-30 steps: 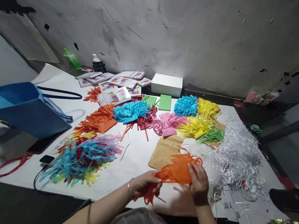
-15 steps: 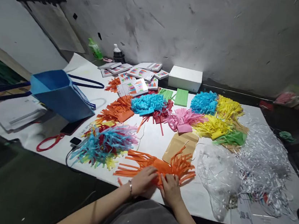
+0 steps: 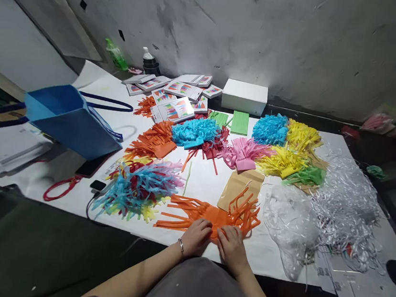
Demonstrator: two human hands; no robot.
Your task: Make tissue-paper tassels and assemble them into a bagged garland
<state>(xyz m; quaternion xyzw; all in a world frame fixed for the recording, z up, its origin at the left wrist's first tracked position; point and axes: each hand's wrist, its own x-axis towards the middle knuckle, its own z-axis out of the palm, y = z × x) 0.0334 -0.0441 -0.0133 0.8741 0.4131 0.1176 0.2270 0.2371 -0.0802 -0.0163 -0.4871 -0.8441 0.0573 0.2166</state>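
An orange fringed paper tassel (image 3: 216,214) lies on the white table at its front edge, its strips fanned to the left and right. At its near edge, my left hand (image 3: 197,236) has curled fingers pressed on the solid middle band. My right hand (image 3: 232,248) grips the same band just beside it, fingers bent. Both thumbs are largely hidden. Behind the tassel, partly under its strips, is a brown paper packet (image 3: 240,188). To the left lies a heap of mixed blue, pink and yellow tissue strips (image 3: 143,185).
A clear plastic bag (image 3: 287,227) and a pile of white strings (image 3: 347,210) lie on the right. Pink tassels (image 3: 246,152) and other coloured ones line the middle. A blue paper bag (image 3: 73,121), red scissors (image 3: 61,189) and a white box (image 3: 245,96) stand or lie around.
The view has shifted slightly. My hands stay on the orange tassel's band, a little closer together, and its right-hand strips are spread out more.
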